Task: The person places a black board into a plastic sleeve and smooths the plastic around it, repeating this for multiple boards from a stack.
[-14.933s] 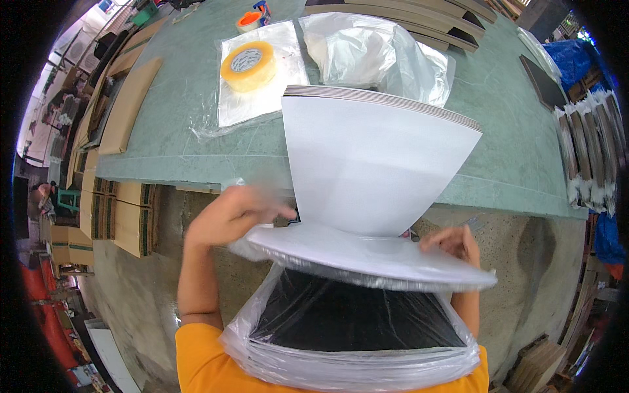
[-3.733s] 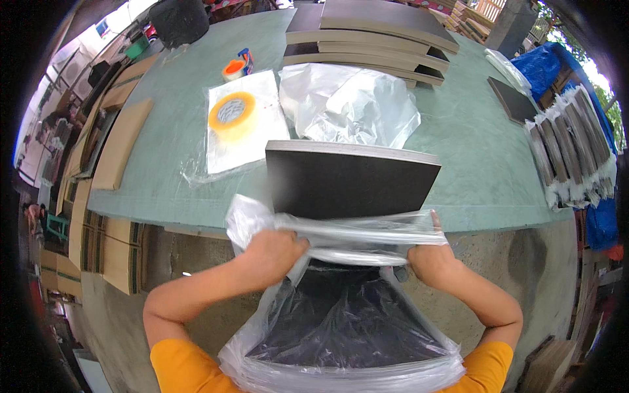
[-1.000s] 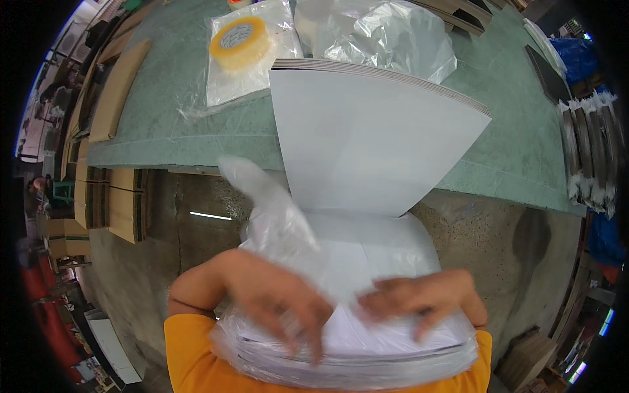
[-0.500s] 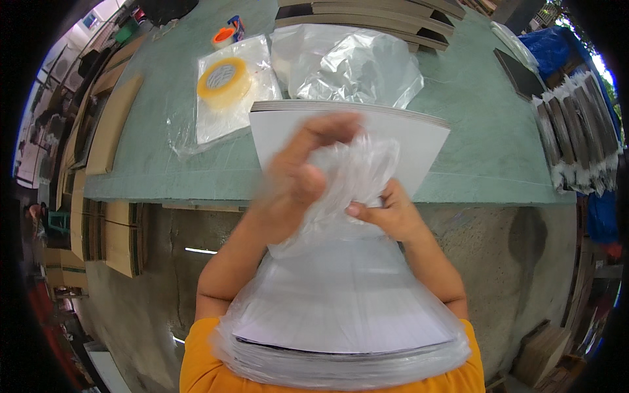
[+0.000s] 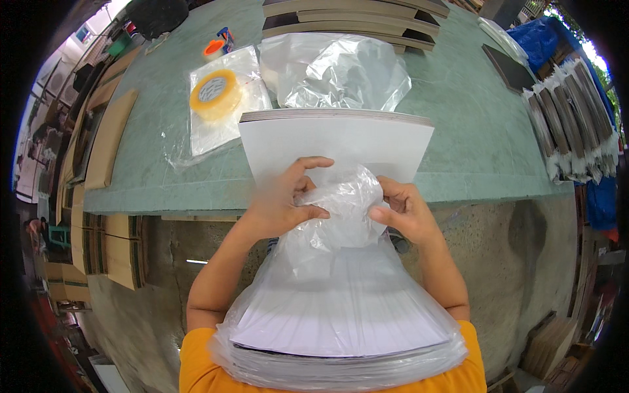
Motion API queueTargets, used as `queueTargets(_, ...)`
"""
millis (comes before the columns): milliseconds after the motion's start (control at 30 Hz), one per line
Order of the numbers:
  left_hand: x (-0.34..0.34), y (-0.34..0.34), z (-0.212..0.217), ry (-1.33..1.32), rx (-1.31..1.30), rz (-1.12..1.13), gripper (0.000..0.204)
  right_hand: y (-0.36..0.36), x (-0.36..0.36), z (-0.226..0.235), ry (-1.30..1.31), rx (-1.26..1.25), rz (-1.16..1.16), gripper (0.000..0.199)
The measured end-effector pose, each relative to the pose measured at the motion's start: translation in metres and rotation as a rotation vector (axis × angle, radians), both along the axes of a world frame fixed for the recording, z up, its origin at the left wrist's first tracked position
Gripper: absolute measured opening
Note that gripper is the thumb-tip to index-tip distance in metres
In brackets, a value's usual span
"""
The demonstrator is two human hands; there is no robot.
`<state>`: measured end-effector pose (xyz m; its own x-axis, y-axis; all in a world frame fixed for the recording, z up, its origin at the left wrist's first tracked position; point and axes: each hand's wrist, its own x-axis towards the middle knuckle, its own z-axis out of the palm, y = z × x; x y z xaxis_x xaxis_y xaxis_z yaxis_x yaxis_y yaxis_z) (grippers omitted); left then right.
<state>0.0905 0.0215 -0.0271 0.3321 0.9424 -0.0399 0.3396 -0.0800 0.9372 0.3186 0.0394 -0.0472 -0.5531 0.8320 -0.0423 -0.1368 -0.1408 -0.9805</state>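
Clear plastic bag sits bunched between both hands over a stack of white sheets, just at the near edge of the green table. The bag's lower part wraps the stack's near end, close to the person's orange shirt. The left hand pinches the crumpled plastic with thumb and fingers closed on it; the right hand grips the other side of the same bunch, fingers curled in. Beyond the sheets lies another loose clear bag. To its left a roll of yellow tape rests on a flat plastic sleeve. Dark boards are stacked at the far edge.
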Motion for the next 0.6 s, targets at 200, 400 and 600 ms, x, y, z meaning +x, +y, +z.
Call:
queueTargets(200,0.004,-0.01,0.013,0.165,0.26,0.11,0.064,-0.002,-0.003,0.007,-0.127,-0.025,-0.127,0.015)
queueTargets(400,0.046,-0.011,0.017,-0.127,-0.118,0.095,0.05,-0.002,-0.016,0.006,0.198,-0.236,-0.11,0.02)
queueTargets(600,0.042,-0.007,-0.007,-0.214,0.241,0.049,0.034,0.004,-0.012,0.0,0.29,-0.14,-0.138,0.016)
